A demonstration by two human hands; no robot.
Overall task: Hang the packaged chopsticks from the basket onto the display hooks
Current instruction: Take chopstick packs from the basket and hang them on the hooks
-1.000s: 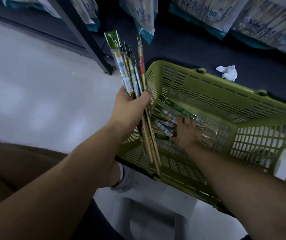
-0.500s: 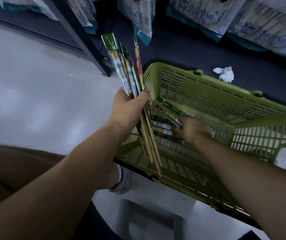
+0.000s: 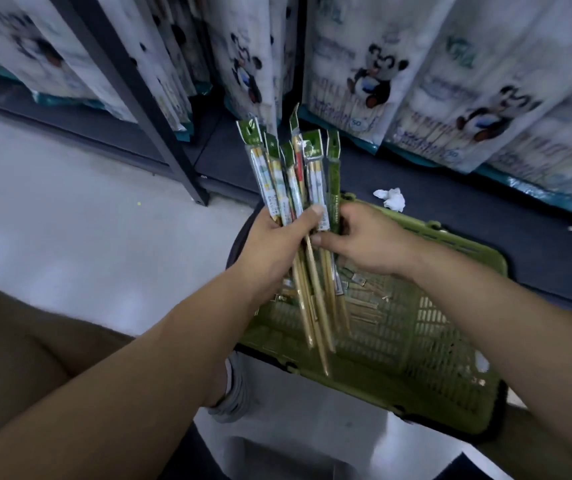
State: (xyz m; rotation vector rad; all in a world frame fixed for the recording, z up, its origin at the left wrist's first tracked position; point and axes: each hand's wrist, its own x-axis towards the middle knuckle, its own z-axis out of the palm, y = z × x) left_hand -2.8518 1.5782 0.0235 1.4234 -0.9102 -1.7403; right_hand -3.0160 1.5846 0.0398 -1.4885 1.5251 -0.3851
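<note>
Over the basket, left hand grips chopsticks (bags read "50").

Panda packs crowd rack ahead; post left; basket below; floor leftward open.

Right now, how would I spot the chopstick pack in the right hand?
Find the green basket on the floor; above its far rim a left hand grips a fan of chopstick packs. The right hand pinches the rightmost pack: its sleeve is solid dark green, while its neighbours are clear and show pale sticks.
</note>
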